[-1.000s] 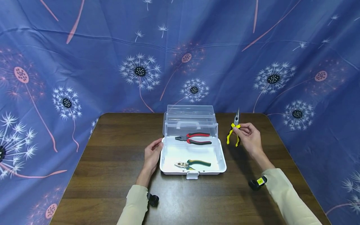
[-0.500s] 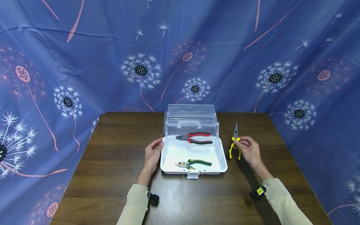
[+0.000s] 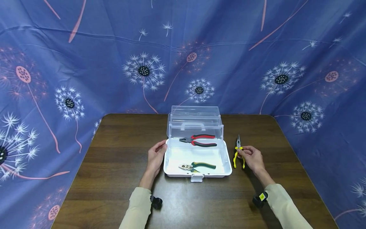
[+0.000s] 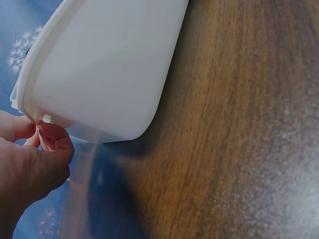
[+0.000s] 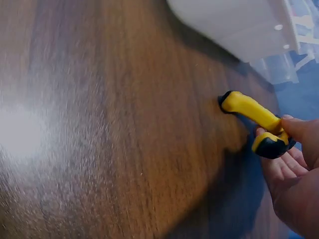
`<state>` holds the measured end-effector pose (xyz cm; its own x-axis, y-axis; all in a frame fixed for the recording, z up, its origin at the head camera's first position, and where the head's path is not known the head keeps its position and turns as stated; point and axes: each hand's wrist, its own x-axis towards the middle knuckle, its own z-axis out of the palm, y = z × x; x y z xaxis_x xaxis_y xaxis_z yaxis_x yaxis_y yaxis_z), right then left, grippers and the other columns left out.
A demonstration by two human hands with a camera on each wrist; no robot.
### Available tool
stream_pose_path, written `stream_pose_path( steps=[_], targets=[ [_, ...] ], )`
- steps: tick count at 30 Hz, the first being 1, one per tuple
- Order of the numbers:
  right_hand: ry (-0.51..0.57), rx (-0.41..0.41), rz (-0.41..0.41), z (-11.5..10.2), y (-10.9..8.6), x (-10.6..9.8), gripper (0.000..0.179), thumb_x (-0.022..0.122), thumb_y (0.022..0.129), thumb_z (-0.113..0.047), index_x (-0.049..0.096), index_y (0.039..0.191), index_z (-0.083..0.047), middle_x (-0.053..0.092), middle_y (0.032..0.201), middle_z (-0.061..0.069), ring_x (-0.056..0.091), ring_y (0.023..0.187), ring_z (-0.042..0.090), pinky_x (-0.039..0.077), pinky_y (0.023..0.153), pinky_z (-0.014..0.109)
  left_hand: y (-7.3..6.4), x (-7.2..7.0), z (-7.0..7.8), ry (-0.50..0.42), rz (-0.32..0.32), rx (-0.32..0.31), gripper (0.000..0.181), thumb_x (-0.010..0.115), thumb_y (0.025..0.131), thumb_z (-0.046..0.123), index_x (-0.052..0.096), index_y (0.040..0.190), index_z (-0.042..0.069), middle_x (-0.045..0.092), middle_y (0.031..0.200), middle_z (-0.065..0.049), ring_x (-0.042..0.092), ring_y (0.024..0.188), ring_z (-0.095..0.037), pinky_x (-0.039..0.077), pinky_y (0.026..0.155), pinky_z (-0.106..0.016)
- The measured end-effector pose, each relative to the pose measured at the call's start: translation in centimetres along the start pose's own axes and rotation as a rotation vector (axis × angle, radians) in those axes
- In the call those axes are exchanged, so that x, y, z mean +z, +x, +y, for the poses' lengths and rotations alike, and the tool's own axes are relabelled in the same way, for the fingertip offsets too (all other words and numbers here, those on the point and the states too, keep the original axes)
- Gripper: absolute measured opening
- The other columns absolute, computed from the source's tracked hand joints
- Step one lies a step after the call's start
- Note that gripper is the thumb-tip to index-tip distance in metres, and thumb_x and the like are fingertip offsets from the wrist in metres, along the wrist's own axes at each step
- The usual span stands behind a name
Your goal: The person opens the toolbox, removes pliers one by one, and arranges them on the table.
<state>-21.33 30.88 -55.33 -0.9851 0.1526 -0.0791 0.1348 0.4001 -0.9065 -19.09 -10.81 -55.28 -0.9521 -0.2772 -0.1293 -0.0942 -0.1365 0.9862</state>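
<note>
A white toolbox (image 3: 197, 175) with its clear lid (image 3: 194, 111) raised stands mid-table. My left hand (image 3: 155, 156) pinches its left rim between thumb and fingers, near the back corner; the left wrist view shows the box's side wall (image 4: 109, 69) close up. To the right of the box, my right hand (image 3: 253, 158) holds yellow-and-black needle-nose pliers (image 3: 239, 152) by the upper handles, jaws pointing away from me and handles spread. Inside the box, green-handled pliers (image 3: 200, 165) lie near the front. Red-and-black pliers (image 3: 198, 140) lie toward the back, seen beneath the clear tray part.
The brown wooden table (image 3: 123, 140) extends around the box on every side. A blue dandelion-print cloth (image 3: 171, 47) hangs behind the table and along both sides. The box's front latch (image 3: 196, 178) sticks out toward me.
My right hand has brought the needle-nose pliers down and toward me, lower beside the box's right side. My left hand stays at the left rim, and the pliers in the box have not moved.
</note>
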Motion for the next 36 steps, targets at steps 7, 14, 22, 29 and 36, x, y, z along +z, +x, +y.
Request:
stream_pose_path(
  steps=[7, 14, 22, 29, 36],
  targets=[
    [-0.333, -0.04, 0.088, 0.3, -0.1, 0.3, 0.042, 0.075, 0.096, -0.034, 0.072, 0.115, 0.003, 0.075, 0.101, 0.016, 0.063, 0.083, 0.01, 0.045, 0.069, 0.019, -0.3, 0.1, 0.3, -0.003, -0.003, 0.015, 0.031, 0.063, 0.101, 0.005, 0.066, 0.13, -0.006, 0.068, 0.121, -0.021, 0.062, 0.102, -0.014, 0.051, 0.085, -0.018],
    [-0.414, -0.093, 0.112, 0.4, -0.3, 0.1, 0.037, 0.076, 0.095, -0.033, 0.074, 0.111, 0.001, 0.074, 0.098, 0.015, 0.063, 0.086, 0.021, 0.045, 0.074, 0.031, -0.3, 0.1, 0.7, 0.0, -0.012, 0.009, 0.033, 0.061, 0.101, 0.003, 0.063, 0.131, -0.011, 0.067, 0.123, -0.025, 0.062, 0.099, -0.011, 0.05, 0.082, -0.017],
    [-0.399, -0.144, 0.108, -0.2, -0.4, -0.3, 0.03, 0.071, 0.098, -0.026, 0.072, 0.113, 0.001, 0.074, 0.104, 0.017, 0.064, 0.087, 0.02, 0.046, 0.072, 0.026, -0.2, 0.1, 0.3, 0.003, 0.008, -0.005, 0.031, 0.063, 0.101, 0.005, 0.066, 0.13, -0.005, 0.068, 0.121, -0.019, 0.063, 0.102, -0.014, 0.051, 0.084, -0.018],
    [-0.32, -0.175, 0.165, -2.1, -0.2, 0.2, 0.024, 0.07, 0.099, -0.022, 0.073, 0.112, -0.002, 0.074, 0.102, 0.014, 0.061, 0.083, 0.007, 0.042, 0.072, 0.015, -0.3, 0.1, 0.4, 0.02, 0.006, -0.009, 0.031, 0.064, 0.101, 0.006, 0.067, 0.13, -0.004, 0.068, 0.122, -0.018, 0.063, 0.105, -0.016, 0.051, 0.086, -0.018],
    [-0.186, -0.238, 0.176, -4.5, -0.3, 1.1, 0.022, 0.07, 0.099, -0.018, 0.071, 0.112, -0.001, 0.072, 0.104, 0.015, 0.059, 0.083, 0.002, 0.044, 0.073, 0.008, -0.4, 0.1, 0.5, 0.019, 0.004, -0.008, 0.032, 0.064, 0.1, 0.005, 0.067, 0.13, -0.005, 0.068, 0.12, -0.018, 0.063, 0.104, -0.016, 0.051, 0.086, -0.018]
  ],
)
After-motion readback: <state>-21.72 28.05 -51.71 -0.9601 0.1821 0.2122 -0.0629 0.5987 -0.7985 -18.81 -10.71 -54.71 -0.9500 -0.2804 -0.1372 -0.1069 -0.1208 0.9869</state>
